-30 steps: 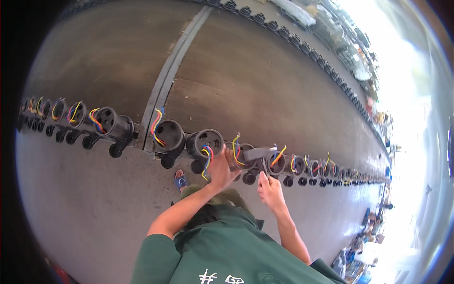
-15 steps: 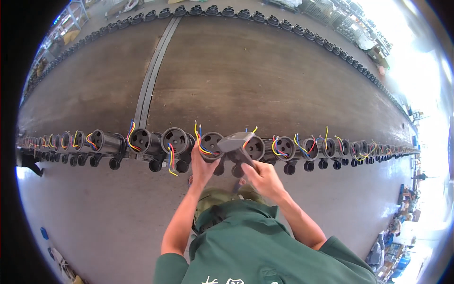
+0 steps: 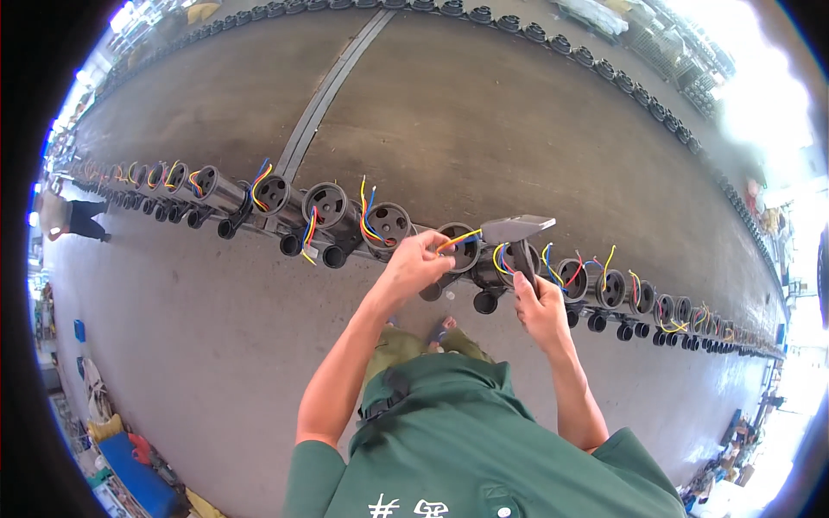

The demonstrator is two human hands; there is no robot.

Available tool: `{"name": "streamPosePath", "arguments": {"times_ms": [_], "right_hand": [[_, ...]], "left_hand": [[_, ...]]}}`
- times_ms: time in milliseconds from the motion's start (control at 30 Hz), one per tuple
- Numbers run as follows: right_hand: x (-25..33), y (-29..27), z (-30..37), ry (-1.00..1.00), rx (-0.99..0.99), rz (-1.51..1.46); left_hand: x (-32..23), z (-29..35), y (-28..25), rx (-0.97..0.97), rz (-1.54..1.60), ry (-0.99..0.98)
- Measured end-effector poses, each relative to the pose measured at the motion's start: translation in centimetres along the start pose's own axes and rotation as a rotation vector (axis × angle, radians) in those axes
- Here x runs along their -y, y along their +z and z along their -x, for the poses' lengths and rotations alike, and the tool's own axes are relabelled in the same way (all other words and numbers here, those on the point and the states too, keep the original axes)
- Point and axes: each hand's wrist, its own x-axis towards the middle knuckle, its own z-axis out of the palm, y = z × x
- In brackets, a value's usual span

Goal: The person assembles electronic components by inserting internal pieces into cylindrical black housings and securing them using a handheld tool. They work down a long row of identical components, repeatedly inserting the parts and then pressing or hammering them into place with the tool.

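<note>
My left hand is closed at the near rim of a black cylindrical housing. Its fingertips pinch coloured wires, of which a yellow one sticks out to the right. To the right, my right hand grips the dark handle of a hammer. The hammer's grey head hangs above the adjoining housing and partly hides it. Left of my left hand sits another black housing, with yellow, red and blue wires hanging over its edge.
A long row of similar housings lines the near edge of a wide brown table, crossed by a grey strip. Small black parts line the far edge. At the far left stands another person. A blue object lies lower left.
My view has turned. My left hand has left one housing's rim and now pinches wires at the housing to its right. The hammer in my right hand has moved rightward, off that housing.
</note>
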Motion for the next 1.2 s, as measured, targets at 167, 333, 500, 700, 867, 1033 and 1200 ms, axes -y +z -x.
{"name": "streamPosePath", "arguments": {"times_ms": [167,333,500,700,867,1033,1200], "right_hand": [[1.3,1.4,0.5,-0.15,-0.055,0.048],[-2.4,4.0,-2.1,-0.002,-0.02,0.602],[-0.3,4.7,-1.4,0.085,-0.02,0.421],[-1.2,6.2,0.2,-0.148,-0.15,0.167],[-4.9,6.8,-1.5,0.118,-0.093,0.424],[2.5,7.0,0.8,0.137,-0.127,0.181],[-4.2,7.8,0.0,-0.206,-0.255,0.326]], "left_hand": [[3.7,3.3,1.7,-0.044,-0.383,0.361],[8.9,1.2,2.3,-0.236,-0.741,0.808],[10.4,-0.3,1.8,-0.262,-0.702,0.964],[12.0,-2.1,1.7,-0.156,-0.64,1.067],[12.8,-3.2,0.5,-0.179,-0.646,1.186],[13.3,-3.4,0.0,-0.113,-0.634,1.211],[13.3,-3.9,0.3,-0.105,-0.594,1.222]]}}
